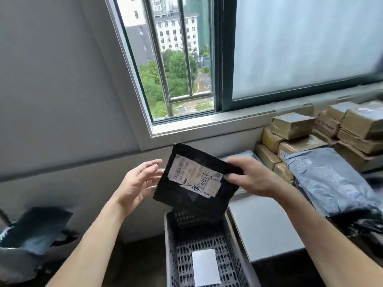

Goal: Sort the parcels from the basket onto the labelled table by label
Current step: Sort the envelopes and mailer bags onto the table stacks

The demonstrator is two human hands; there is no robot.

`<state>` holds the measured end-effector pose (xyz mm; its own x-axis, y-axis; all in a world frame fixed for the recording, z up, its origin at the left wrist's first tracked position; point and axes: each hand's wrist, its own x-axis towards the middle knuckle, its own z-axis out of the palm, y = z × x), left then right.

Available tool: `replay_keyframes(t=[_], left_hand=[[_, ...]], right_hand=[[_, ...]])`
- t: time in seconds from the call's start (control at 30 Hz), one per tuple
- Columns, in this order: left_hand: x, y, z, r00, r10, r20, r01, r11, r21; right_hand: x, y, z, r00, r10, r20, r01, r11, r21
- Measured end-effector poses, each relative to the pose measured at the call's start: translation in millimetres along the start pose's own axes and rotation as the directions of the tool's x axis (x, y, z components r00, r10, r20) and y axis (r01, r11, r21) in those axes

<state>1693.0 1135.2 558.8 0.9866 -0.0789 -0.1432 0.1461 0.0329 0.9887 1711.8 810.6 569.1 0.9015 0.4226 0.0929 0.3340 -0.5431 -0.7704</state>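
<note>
A person is holding a black parcel (182, 195) tilted in the air, directly above a grey perforated basket (169, 245). The right hand (250, 177) is gripping the parcel's right edge, with its fingers curled round it. The left hand (136, 181) is hovering open at the parcel's left edge, fingers spread; it may be brushing the edge, but the blur makes this unclear. A white printed label (196, 178) on the parcel is facing the camera. A white slip (205, 268) is lying inside the basket. To the right, a pale surface (263, 228) is carrying stacked brown boxes (292, 125) and a grey-blue mailer (329, 179).
</note>
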Motion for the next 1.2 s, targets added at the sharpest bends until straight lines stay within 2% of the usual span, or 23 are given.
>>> replay_keyframes(t=[0.1,0.2,0.27,0.33,0.37,0.43,0.5,0.53,0.63,0.7,0.77,0.83,0.97,1.1,1.2], left_hand=[[5,40,5,0.985,0.123,0.123,-0.159,0.921,0.355],[11,71,26,0.946,0.137,0.294,-0.284,0.786,0.550],[12,79,38,0.917,0.104,0.385,-0.341,0.703,0.624],[11,83,36,0.906,0.180,0.382,-0.401,0.653,0.643],[10,85,30,0.914,0.258,0.313,-0.402,0.685,0.608],[12,84,7,0.909,0.411,0.065,-0.392,0.794,0.465],[15,73,-19,0.898,0.419,-0.131,-0.381,0.892,0.245],[15,65,-27,0.917,0.366,-0.156,-0.355,0.930,0.100],[11,37,-29,0.983,0.186,-0.011,-0.181,0.944,-0.275],[4,25,-13,0.973,0.164,0.163,-0.083,0.905,-0.416],[-3,22,8,0.950,0.180,0.254,-0.054,0.899,-0.435],[-8,24,24,0.945,0.184,0.271,-0.051,0.899,-0.435],[-14,37,44,0.972,0.138,0.190,-0.043,0.899,-0.437],[-10,40,50,0.995,0.079,0.058,-0.050,0.919,-0.391],[-10,41,46,0.998,0.014,0.064,0.015,0.904,-0.427]], right_hand=[[8,-44,-18,0.995,-0.049,0.092,0.074,0.955,-0.287],[22,-75,-16,0.982,-0.015,0.190,0.105,0.875,-0.473],[28,-86,-11,0.976,0.008,0.216,0.112,0.838,-0.535],[30,-87,-9,0.981,0.002,0.195,0.089,0.887,-0.453],[30,-83,-11,0.986,-0.007,0.167,0.071,0.922,-0.381],[26,-72,-17,0.996,-0.010,0.093,0.034,0.964,-0.263],[21,-57,-24,0.999,0.010,0.033,-0.005,0.991,-0.133],[18,-51,-28,1.000,0.013,-0.007,-0.013,0.999,-0.050],[15,-39,-32,0.979,0.073,-0.188,-0.026,0.970,0.243],[16,-37,-27,0.948,0.165,-0.273,-0.021,0.886,0.462],[19,-41,-14,0.913,0.262,-0.312,-0.019,0.791,0.611],[20,-44,-1,0.890,0.331,-0.315,-0.018,0.715,0.699],[16,-43,24,0.855,0.430,-0.291,-0.017,0.585,0.811],[10,-41,39,0.842,0.466,-0.271,-0.017,0.526,0.850],[7,-43,45,0.843,0.469,-0.263,-0.024,0.523,0.852]])
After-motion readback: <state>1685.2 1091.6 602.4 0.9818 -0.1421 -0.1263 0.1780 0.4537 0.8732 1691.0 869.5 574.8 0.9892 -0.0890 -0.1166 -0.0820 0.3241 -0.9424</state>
